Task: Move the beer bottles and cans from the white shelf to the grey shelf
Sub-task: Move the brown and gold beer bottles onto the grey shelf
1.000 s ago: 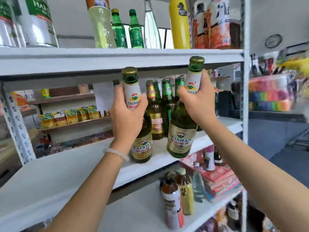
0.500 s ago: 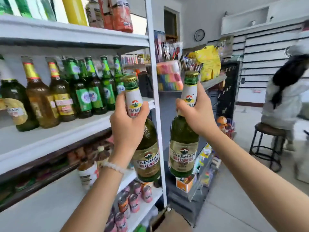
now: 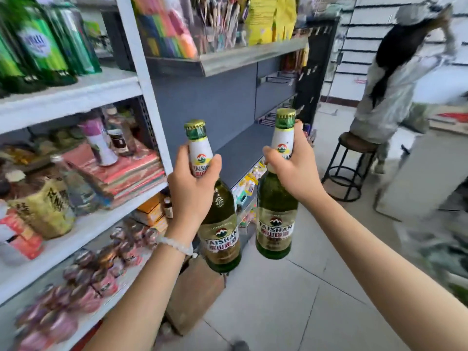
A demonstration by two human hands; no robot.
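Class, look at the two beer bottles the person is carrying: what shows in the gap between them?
In the head view, nothing is held between the left bottle and the right bottle; through the gap show only the grey shelf and blurred colourful packets below it.

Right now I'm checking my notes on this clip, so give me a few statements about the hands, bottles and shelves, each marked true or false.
1. Each hand holds a beer bottle by its neck. True: the left hand grips the left bottle, the right hand grips the right bottle.
2. Both bottles already stand on the grey shelf. False: both are held in the air in front of it.
3. The bottles have green foil caps and white neck labels. True.
4. The left wrist is bare. False: it wears a pale bead bracelet.
5. Green bottles stand on the white shelf. True.
6. The stool is unoccupied. False: a person sits on it.
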